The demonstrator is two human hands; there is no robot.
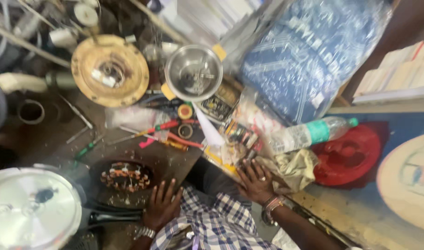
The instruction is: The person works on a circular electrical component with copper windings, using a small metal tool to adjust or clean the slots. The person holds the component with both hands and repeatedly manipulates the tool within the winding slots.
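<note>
My left hand point(163, 206), a metal watch on its wrist, lies flat with fingers spread on the near edge of the dark workbench point(175, 159). It is just right of a round black coil unit with copper windings point(126, 178). My right hand point(256, 183), with a ring and bracelets, rests palm down, fingers apart, on clutter at the bench's right side. It touches a crumpled beige cloth point(291, 169) and some small packets point(237, 134). Neither hand holds anything. My checked shirt point(212, 222) shows between them.
A steel bowl point(193, 71) and a tan round disc point(110, 69) sit at the back. Screwdrivers point(147, 132) lie mid-bench. A silver lid point(31, 208) is near left. A plastic bottle point(309, 133), a red round cover point(348, 157), a blue patterned bag point(309, 51) and stacked books point(402, 69) crowd the right.
</note>
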